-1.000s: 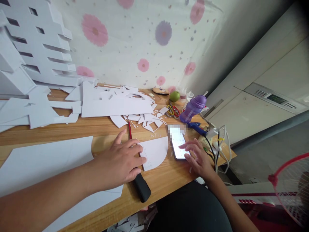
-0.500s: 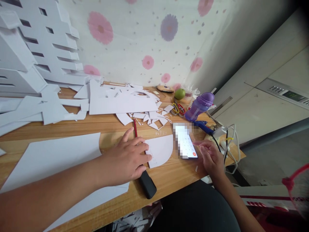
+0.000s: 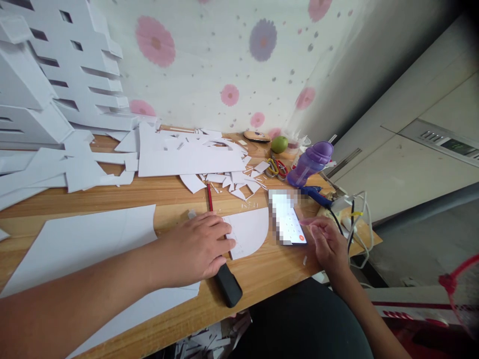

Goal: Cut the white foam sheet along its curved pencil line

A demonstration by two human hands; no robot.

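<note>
My left hand (image 3: 200, 244) lies palm down on the table, its fingers reaching over the left edge of a white board piece (image 3: 249, 232) with a rounded side and faint marks. From under its thumb side juts a black handle-like object (image 3: 229, 286); the rest is hidden. A red pencil-like stick (image 3: 210, 197) shows beyond the knuckles. My right hand (image 3: 327, 244) is beside a phone (image 3: 288, 219), index finger stretched to the lit screen's right edge and the other fingers curled, with nothing held. Part of the screen is blurred out.
A large white sheet (image 3: 97, 244) lies under my left forearm. White offcuts (image 3: 239, 184) and a long board (image 3: 190, 162) are behind. Scissors (image 3: 277, 168), a green fruit (image 3: 279, 144), a purple bottle (image 3: 309, 164), a blue-handled tool (image 3: 316, 195) and white cables (image 3: 364, 224) stand right.
The little finger of my left hand has drawn in from its outstretched position, uncovering a small pale bit on the table. My right hand stays at the phone.
</note>
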